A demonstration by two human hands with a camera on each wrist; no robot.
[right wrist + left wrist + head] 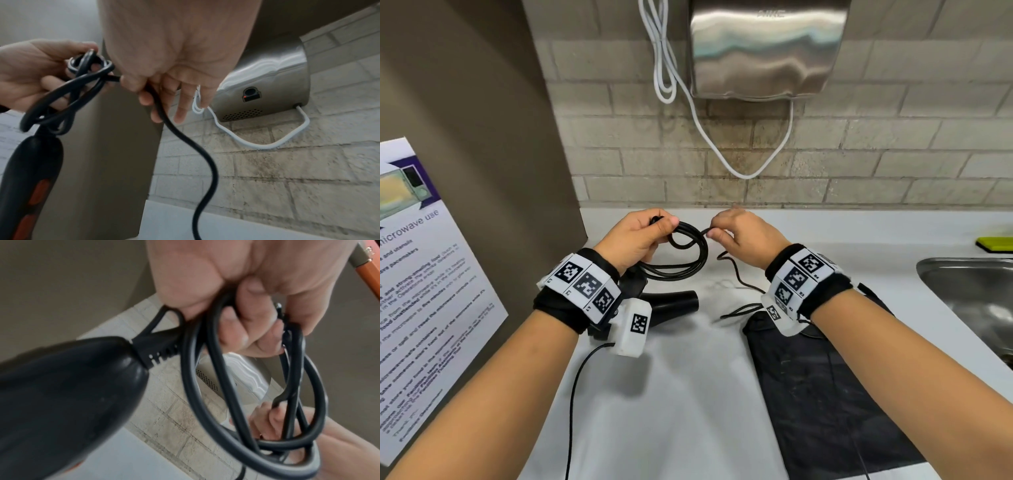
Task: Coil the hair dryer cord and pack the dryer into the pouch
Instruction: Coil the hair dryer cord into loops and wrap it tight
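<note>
My left hand (640, 236) grips several loops of the black hair dryer cord (688, 253) above the white counter. The black dryer (671, 303) hangs below that hand, its handle (68, 395) close to the left wrist camera, with orange buttons on the handle (30, 178). My right hand (736, 233) pinches the cord's free length (185, 138) between thumb and forefinger, right beside the coil; its other fingers hang loose. The rest of the cord trails down to the counter. A flat black pouch (822, 394) lies on the counter under my right forearm.
A steel hand dryer (767, 48) with a white cable (722, 150) hangs on the brick wall behind. A steel sink (969, 298) is at the right, with a yellow-green sponge (996, 244) behind it. A microwave-use poster (424, 281) hangs on the brown panel at left.
</note>
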